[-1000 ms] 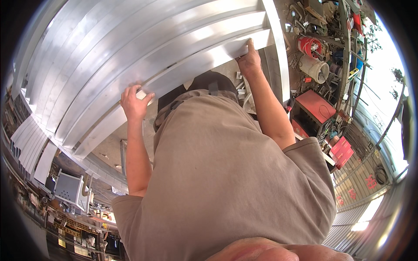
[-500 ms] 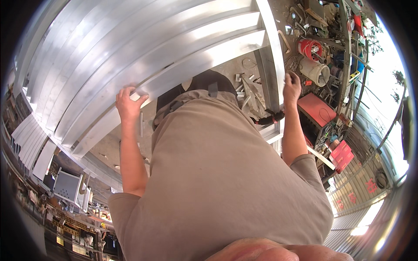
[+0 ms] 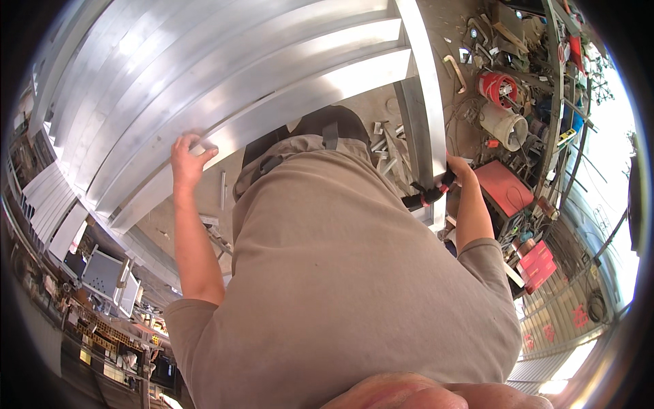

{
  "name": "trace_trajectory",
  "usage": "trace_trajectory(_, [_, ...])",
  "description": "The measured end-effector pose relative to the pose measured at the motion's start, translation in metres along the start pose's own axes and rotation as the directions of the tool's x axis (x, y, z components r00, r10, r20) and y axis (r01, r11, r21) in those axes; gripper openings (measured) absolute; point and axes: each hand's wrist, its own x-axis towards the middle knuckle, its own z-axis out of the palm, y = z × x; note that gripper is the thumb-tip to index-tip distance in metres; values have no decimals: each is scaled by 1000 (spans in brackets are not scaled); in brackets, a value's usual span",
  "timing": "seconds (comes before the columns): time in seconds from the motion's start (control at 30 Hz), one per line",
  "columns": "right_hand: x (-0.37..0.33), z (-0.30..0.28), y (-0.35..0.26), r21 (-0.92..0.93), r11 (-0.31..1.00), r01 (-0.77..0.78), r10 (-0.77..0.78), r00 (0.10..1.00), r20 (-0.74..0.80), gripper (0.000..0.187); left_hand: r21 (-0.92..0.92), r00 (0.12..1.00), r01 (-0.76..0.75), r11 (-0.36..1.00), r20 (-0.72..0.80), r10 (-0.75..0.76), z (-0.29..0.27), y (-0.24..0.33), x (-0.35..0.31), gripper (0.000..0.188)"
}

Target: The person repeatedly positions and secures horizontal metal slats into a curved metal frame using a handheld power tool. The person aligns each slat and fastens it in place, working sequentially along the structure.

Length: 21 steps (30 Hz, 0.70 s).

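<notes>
My left grip [image 3: 187, 165] pinches the near slat [image 3: 306, 99], thumb on the side toward me and fingers hooked over its upper edge. The slat is smooth bare metal; it runs slantwise in front of my legs, from low on my left up to the pale side rail [image 3: 430, 95] on my right, and more metal slats [image 3: 204, 82] lie beyond it in a row. My right grip [image 3: 463, 170] is beside the outer edge of that rail, the fingertips partly hidden, so I can't fairly tell whether they pinch anything. Close by, a slim black-and-red item [image 3: 430, 196] crosses the rail's lower part. On the floor [image 3: 347, 112], between my legs and a dark beam [image 3: 413, 112], lie scattered offcuts [image 3: 388, 151]. Right of the rail are a red bucket [image 3: 489, 90], a pale bucket [image 3: 501, 124] just below it, and a red-topped box [image 3: 504, 187] near my right forearm [image 3: 474, 211]
</notes>
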Motion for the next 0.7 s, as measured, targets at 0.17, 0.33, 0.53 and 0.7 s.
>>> trace_trajectory(0.17, [55, -10, -10, -295, 955, -8, -2, 999, -35, 63, -16, 1000, 10, 1000, 21, -9, -2, 2, 1, 53])
trace_trajectory(0.33, [103, -15, -16, -368, 927, 77, -89, 996, -15, 47, 19, 999, 5, 1000, 34, -5, -3, 3, 1, 53])
trace_trajectory(0.53, [129, -13, -6, -444, 881, 164, -168, 985, 30, 48, 37, 997, 38, 999, 68, -40, -6, 8, 0, 55])
trace_trajectory(0.7, [151, -17, 2, -452, 878, 158, -149, 987, 55, 49, 22, 1000, 11, 1000, 17, -11, -3, 9, -3, 54])
